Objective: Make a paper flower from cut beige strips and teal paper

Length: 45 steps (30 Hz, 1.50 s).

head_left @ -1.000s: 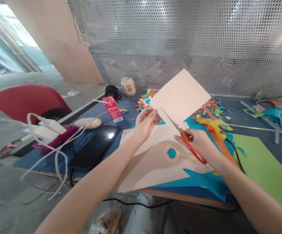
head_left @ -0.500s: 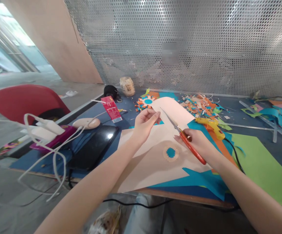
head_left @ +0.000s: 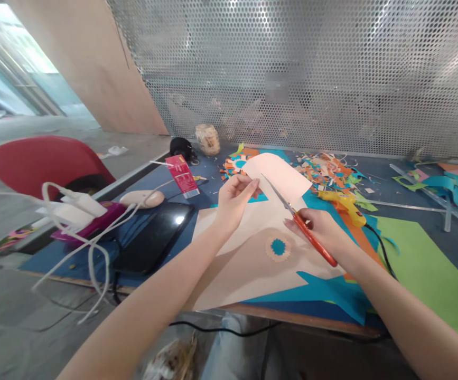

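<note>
My left hand point(head_left: 234, 199) pinches the near-left edge of a pale pink paper piece point(head_left: 278, 174) with a rounded far edge, raised above the table. In my right hand point(head_left: 318, 229) is a pair of scissors point(head_left: 311, 237) with red-orange handles; its blades point away to the left and lie against the paper, close to my left fingertips. Under both hands rests a large pale sheet point(head_left: 229, 264). On that sheet sits a small frilled paper disc point(head_left: 278, 248) with a blue centre. Behind the raised paper lies another paper flower point(head_left: 240, 164), partly covered.
A yellow glue gun point(head_left: 343, 205) with a black cord lies right of the scissors, near a heap of paper scraps point(head_left: 327, 171) and a green sheet point(head_left: 422, 264). At left are a black phone point(head_left: 153, 237), a purple power strip point(head_left: 86, 227) and white cables. A perforated metal panel point(head_left: 311, 63) stands behind.
The pale pink paper has tilted and shifted slightly left in the grip. Both hands and the scissors keep nearly the same place; the whole view has moved a little.
</note>
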Tool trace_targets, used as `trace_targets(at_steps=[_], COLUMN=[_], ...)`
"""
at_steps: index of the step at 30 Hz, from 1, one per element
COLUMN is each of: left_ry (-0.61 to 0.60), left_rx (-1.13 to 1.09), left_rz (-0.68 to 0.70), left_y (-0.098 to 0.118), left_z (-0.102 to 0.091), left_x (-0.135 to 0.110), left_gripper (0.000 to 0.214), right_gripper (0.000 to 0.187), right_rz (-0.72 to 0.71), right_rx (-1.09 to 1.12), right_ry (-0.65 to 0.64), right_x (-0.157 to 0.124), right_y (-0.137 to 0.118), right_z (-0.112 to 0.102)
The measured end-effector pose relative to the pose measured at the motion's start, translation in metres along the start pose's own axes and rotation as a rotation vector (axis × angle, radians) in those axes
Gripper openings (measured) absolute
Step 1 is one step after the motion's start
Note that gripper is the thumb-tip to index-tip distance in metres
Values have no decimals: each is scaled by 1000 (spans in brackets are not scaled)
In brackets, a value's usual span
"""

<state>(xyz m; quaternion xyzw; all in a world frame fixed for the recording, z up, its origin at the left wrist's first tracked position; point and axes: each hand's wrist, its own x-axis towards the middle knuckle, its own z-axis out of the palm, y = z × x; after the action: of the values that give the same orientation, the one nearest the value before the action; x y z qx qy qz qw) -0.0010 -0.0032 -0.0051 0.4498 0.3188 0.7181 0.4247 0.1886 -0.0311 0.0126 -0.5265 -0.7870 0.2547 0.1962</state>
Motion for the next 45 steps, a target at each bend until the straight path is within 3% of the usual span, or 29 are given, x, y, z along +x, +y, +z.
trace_targets(at_steps=[14, 24, 45], left_ry=[-13, 14, 32], left_rx=[2, 35, 13], left_rz=[8, 29, 29], left_y=[-3, 0, 1], left_z=[-1, -2, -2], left_x=[1, 1, 1], left_gripper=[20, 21, 23], right_gripper=[46, 43, 42], right_rz=[-6, -9, 3], right_rx=[-54, 22, -1], right_ry=[53, -31, -23], right_x=[-1, -3, -3], right_y=[0, -1, -1], right_z=[0, -3, -3])
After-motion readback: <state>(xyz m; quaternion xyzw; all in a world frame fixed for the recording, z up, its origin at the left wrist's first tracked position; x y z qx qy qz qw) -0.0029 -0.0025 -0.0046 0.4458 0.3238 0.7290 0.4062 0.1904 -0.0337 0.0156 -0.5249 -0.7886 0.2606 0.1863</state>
